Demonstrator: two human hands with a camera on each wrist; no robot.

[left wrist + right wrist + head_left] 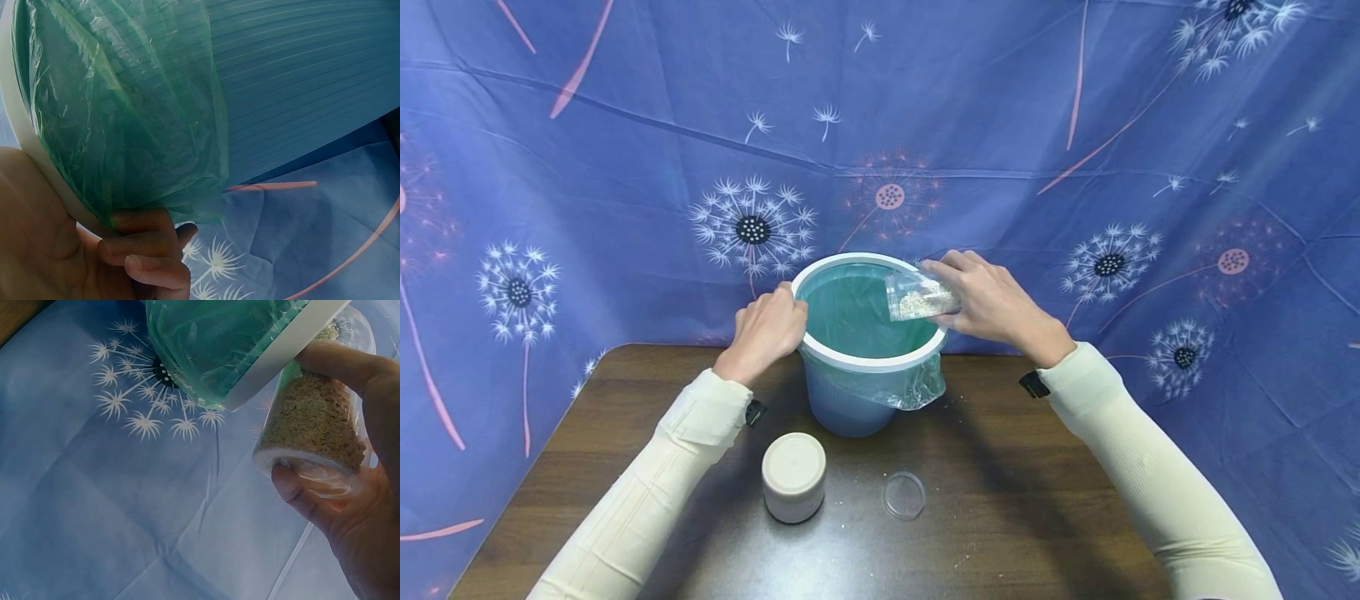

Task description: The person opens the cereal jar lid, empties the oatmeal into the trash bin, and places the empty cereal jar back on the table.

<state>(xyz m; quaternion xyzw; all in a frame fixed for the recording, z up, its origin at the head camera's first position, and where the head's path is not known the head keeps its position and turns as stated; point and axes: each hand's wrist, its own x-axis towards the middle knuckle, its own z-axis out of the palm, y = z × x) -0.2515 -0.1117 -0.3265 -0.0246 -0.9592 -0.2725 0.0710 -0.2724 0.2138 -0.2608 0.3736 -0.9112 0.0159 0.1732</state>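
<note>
A blue trash bin (850,408) with a white rim (880,364) stands on the table, lined with a thin green plastic bag (137,112) folded over its edge. My left hand (769,332) grips the rim at the left, fingers curled over the bag's outer fold in the left wrist view. On the other side, my right hand (992,300) holds a clear plastic jar (315,425) of brown, crumbly flakes. The jar lies tipped nearly on its side, its mouth pointing left over the bin's opening. In the right wrist view the thumb sits against the jar's base.
A lidded cream-coloured jar (793,477) stands on the brown wooden table (1000,500) in front of the bin. To its right lies a clear round lid (904,496), with a few small crumbs scattered nearby. A blue dandelion-print cloth (625,208) hangs behind the table.
</note>
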